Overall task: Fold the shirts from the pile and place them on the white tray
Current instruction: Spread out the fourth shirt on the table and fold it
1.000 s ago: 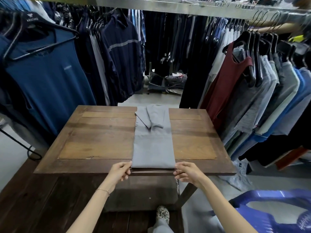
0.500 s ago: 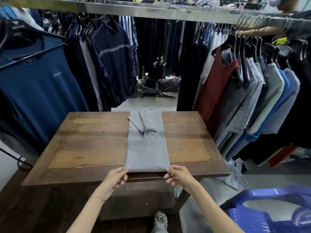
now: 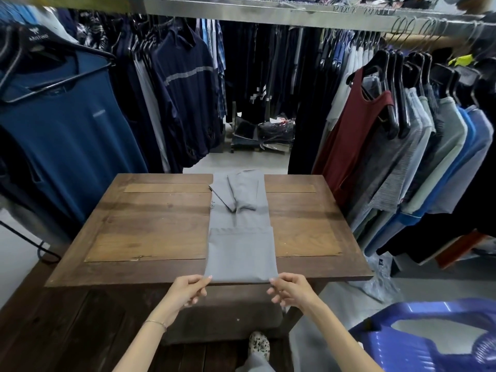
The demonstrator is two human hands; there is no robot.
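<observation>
Shirt [image 3: 240,253]: grey strip on table [image 3: 150,237], hem end turned up; my left hand [image 3: 188,289] and right hand [image 3: 291,289] each pinch a near corner; next, I judge, another fold upward (tray unseen).

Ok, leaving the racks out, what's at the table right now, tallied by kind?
grey shirt: 1
wooden table: 1
hands: 2 (left hand, right hand, each pinching a near corner of the shirt)
Total: 4
</observation>
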